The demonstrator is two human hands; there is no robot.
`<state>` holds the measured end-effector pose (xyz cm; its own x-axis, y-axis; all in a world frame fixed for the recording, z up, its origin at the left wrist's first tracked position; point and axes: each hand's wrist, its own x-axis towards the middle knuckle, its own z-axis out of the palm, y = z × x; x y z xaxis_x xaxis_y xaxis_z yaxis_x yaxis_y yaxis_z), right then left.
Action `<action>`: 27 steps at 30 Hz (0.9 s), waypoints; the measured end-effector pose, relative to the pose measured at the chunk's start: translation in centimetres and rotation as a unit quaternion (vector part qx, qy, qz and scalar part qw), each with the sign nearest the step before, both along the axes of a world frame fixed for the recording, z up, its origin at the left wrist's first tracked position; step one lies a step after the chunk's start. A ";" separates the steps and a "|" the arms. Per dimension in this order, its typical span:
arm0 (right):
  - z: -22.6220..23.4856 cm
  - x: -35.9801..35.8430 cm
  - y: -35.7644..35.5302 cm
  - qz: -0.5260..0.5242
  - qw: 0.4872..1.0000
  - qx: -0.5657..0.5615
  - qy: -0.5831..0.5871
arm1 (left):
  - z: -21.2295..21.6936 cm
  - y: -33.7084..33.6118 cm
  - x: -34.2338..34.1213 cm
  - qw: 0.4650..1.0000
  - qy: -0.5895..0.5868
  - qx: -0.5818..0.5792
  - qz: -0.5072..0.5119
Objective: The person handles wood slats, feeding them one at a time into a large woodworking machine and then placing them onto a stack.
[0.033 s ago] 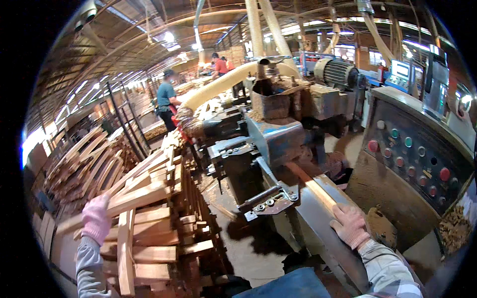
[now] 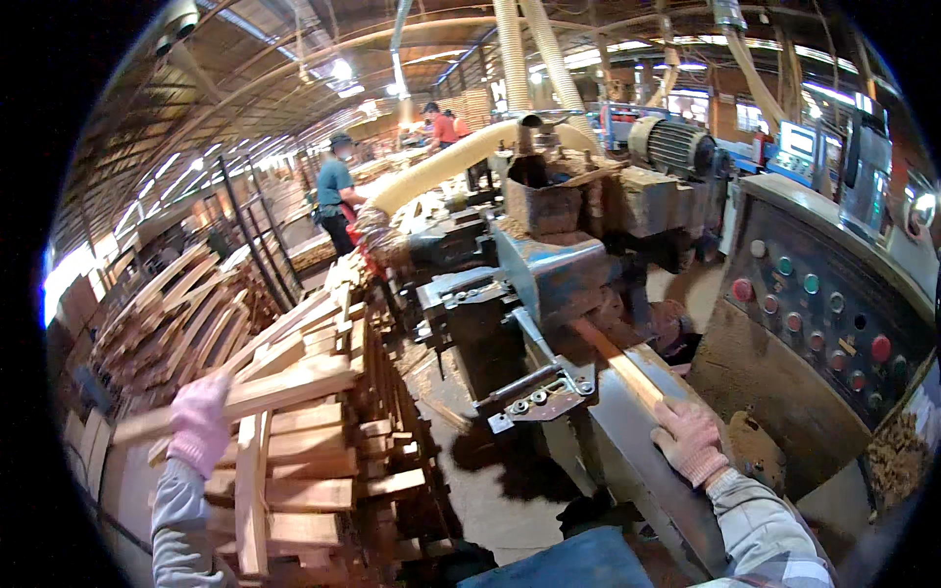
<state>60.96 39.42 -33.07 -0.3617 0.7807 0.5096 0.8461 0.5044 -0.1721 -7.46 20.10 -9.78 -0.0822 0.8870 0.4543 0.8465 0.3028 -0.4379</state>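
Note:
My left hand (image 2: 200, 421), in a pink knitted glove, is closed around a wooden board (image 2: 284, 389) lying across the top of a stack of wood pieces (image 2: 309, 495). My right hand (image 2: 689, 441), gloved alike, is closed on the near end of a narrow wooden strip (image 2: 635, 378). This strip lies along the metal bed (image 2: 637, 451) of a woodworking machine (image 2: 549, 269), and its far end runs in beneath the machine's housing. Part of the right hand's grip is hidden by the hand itself. A metal bracket with a rod (image 2: 537, 392) stands left of the strip.
On the right is a dusty control panel (image 2: 818, 304) with coloured buttons. A motor (image 2: 671, 147) and a ribbed hose (image 2: 441, 167) sit behind the housing. Curved wood pieces (image 2: 176, 328) are piled at the far left. A co-worker in a teal shirt (image 2: 336, 186) stands beyond the stack.
The whole view has shifted slightly. My left hand and its board sit a little farther right over the stack. My right hand stays on the strip.

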 end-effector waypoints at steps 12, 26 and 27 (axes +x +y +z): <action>7.2 -11.9 -8.4 0.122 0.955 -0.215 0.161 | -5.4 16.5 31.5 0.914 0.075 -0.219 -0.334; -0.2 7.8 -23.3 -0.177 0.981 0.059 -0.060 | 0.3 13.3 -1.1 0.964 -0.126 -0.184 0.141; -0.2 6.8 -21.2 -0.143 0.983 0.106 -0.038 | 0.8 11.6 -1.1 0.955 -0.152 -0.196 0.165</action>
<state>67.71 18.20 -33.28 -0.1857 0.7347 0.6525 0.9652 0.2608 -0.0190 -8.60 31.72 -9.02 -0.4621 0.8868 0.0040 0.8392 0.4387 -0.3213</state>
